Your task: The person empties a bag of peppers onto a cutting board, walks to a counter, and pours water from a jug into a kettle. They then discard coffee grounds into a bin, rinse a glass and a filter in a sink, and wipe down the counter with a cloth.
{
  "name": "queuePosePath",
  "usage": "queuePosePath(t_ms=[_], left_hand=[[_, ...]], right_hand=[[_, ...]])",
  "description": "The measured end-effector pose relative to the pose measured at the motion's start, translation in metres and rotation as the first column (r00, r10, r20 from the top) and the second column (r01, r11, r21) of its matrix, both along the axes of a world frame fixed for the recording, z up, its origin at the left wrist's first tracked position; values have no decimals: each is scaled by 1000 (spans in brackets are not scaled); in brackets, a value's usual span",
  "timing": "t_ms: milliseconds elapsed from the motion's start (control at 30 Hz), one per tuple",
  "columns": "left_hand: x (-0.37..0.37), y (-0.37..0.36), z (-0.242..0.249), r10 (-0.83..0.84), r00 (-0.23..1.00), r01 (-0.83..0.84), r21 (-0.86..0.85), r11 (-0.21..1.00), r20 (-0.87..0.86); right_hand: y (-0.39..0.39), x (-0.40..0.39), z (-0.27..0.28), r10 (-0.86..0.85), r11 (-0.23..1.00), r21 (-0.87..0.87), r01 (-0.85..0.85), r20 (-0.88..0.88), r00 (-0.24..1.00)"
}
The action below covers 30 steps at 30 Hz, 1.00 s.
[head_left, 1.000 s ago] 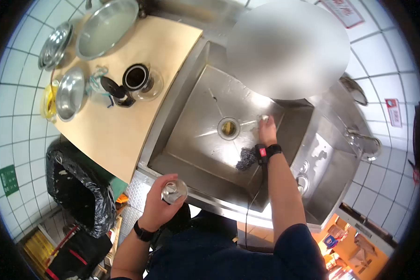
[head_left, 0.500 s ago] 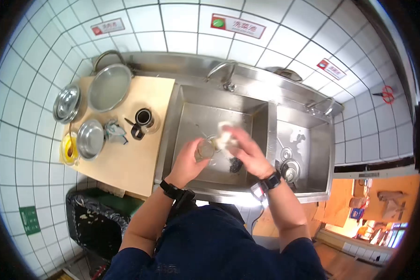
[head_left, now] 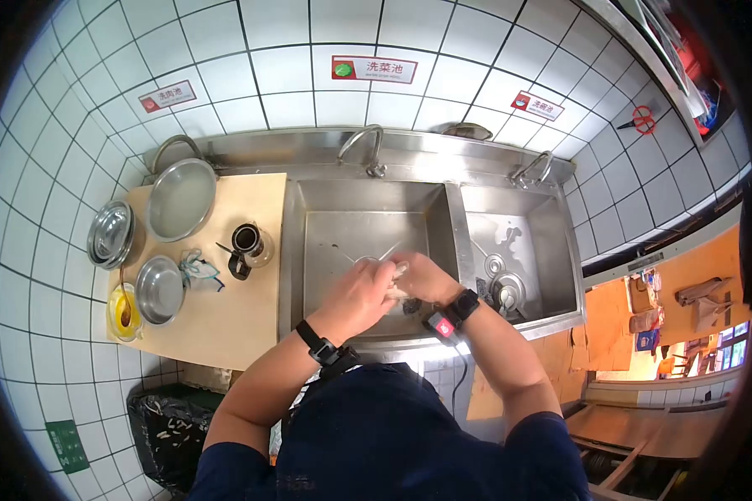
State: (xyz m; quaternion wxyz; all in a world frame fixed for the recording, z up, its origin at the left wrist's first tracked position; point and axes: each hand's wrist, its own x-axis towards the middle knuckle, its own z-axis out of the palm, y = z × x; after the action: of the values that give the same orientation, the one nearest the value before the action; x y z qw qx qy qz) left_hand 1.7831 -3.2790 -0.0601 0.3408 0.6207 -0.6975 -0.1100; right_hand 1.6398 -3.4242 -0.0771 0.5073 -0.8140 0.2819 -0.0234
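Observation:
Over the middle sink basin (head_left: 322,225), my left hand (head_left: 355,294) and my right hand (head_left: 430,277) are close together, both closed. A crumpled whitish cloth (head_left: 399,282) shows between them, gripped by my right hand and against the fingers of my left. The small clear glass seen in my left hand half a second ago is now hidden by the fingers and cloth. Just below my hands, a dark scouring pad (head_left: 411,306) lies partly covered on the basin floor.
On the wooden board (head_left: 234,334) at left stand a coffee pot (head_left: 255,244), metal bowls (head_left: 160,290), a large basin (head_left: 181,200), a yellow-filled container (head_left: 125,311) and a crumpled cloth (head_left: 199,271). Taps (head_left: 368,150) rise behind. A metal strainer (head_left: 507,292) sits in the right basin.
My hands have come together, and the cloth now sits between them with the glass out of sight. The camera view has shifted, bringing more of the right side into view.

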Motion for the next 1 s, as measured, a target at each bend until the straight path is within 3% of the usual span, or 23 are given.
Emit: queuePosePath(t_ms=[33, 100, 133, 200, 233, 300, 333, 367, 433, 467, 500, 567, 633, 700, 733, 800, 867, 933, 967, 1000], left_hand=[[2, 0, 0, -1, 1000, 1, -2, 1000, 0], [9, 2, 1, 14, 985, -27, -72, 997, -173], [14, 3, -2, 18, 985, -31, -74, 997, -170], [20, 6, -12, 12, 957, -44, -104, 994, -288], [23, 7, -17, 25, 959, -56, -102, 993, -283], [32, 13, -20, 19, 911, -45, -54, 998, -411], [35, 15, -22, 29, 913, -54, -49, 997, -408], [36, 15, -22, 5, 932, -31, -65, 997, -363], [34, 12, -22, -24, 945, -4, -83, 997, -326], [32, 11, -15, -62, 961, 38, -92, 995, -270], [31, 8, -12, -101, 972, 82, -100, 992, -210], [25, 6, -13, -91, 973, 74, -85, 994, -212], [19, 2, -16, -69, 973, 55, -66, 996, -220], [16, -4, -23, -35, 945, -3, -114, 993, -325], [13, -4, -27, -25, 943, -13, -110, 994, -333], [6, -5, -37, 0, 801, -67, -89, 994, -598], [5, -9, -50, 76, 737, -117, -15, 993, -671], [6, -10, -56, 155, 663, -158, 65, 985, -733], [11, -13, -32, 348, 361, 1, 373, 928, -865], [13, -15, -20, 573, 54, 252, 566, 785, -818]], right_hand=[[1, -1, 1, -1, 1000, -2, 1, 0, 1000], [4, -2, 4, -104, 962, 253, 103, -10, 995], [7, -1, 6, -100, 963, 251, 98, -7, 995], [15, 1, 9, -227, 826, 541, 157, 65, 972], [17, 0, 11, -214, 827, 544, 143, 70, 974], [14, -6, 14, -329, 419, 908, 27, 124, 936], [3, -7, 9, -298, 151, 982, -112, 153, 942], [2, -5, 11, -293, 147, 983, -111, 151, 944], [-2, -8, 19, -194, 453, 891, -19, 120, 974], [-3, -1, 7, -134, 488, 864, -124, 214, 968], [-1, 3, 7, -136, 491, 863, -119, 211, 968], [5, 9, 9, -87, 675, 737, 15, 59, 994], [7, 14, 12, -132, 698, 716, 22, 99, 986], [1, 22, 15, -46, 924, 376, 72, -77, 996], [0, 19, 19, -63, 923, 374, 85, -72, 995], [-5, 18, 9, -50, 950, 304, 66, -61, 997], [-7, 19, 6, -38, 971, 233, 48, -50, 998], [-5, 22, 10, 120, 958, -273, -91, 93, 988], [-5, 23, 10, 125, 960, -261, -99, 85, 988], [-5, 26, 11, 234, 902, -403, -153, 158, 960]])
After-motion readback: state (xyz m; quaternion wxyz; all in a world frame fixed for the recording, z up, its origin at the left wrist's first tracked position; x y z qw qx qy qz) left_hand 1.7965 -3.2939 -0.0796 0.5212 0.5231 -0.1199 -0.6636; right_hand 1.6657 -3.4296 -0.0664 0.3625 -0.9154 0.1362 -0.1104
